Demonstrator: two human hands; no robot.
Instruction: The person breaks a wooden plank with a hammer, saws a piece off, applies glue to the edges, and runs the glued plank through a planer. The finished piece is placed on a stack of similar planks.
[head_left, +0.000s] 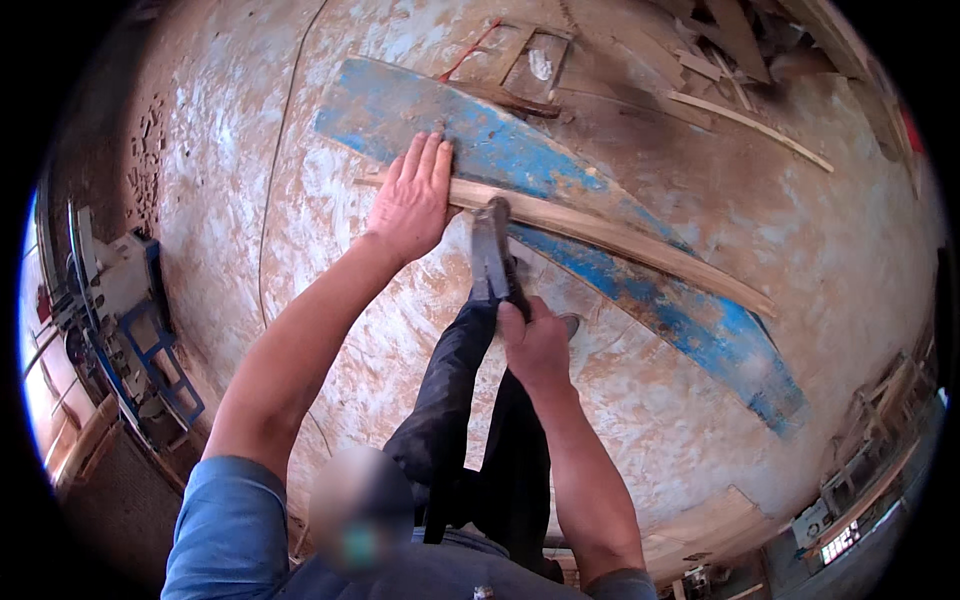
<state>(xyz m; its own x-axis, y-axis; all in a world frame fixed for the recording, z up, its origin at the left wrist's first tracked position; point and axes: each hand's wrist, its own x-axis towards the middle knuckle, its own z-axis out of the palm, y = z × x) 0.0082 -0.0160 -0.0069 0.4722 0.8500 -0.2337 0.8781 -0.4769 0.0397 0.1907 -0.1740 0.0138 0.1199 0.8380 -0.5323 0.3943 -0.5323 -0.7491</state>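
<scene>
My left hand (415, 195) lies flat, fingers stretched out, across the end of a long pale wooden strip (620, 238) and the blue-painted board (480, 130) under it. The board is worn and scuffed, with its far end tapering to the lower right. The strip runs along it at a slight slant. My right hand (537, 350) is closed around a dark, elongated tool (514, 285), which points away from me toward the strip. Its kind is hard to make out beside my dark shoe (487, 255), whose toe reaches the strip's near edge.
A small wooden frame (515, 55) and a thin wood strip (755, 128) lie on the floor beyond the board. Scrap timber (735, 40) is piled at the far right. Machinery with a blue frame (150, 345) stands at the left. A cable (270, 210) crosses the floor.
</scene>
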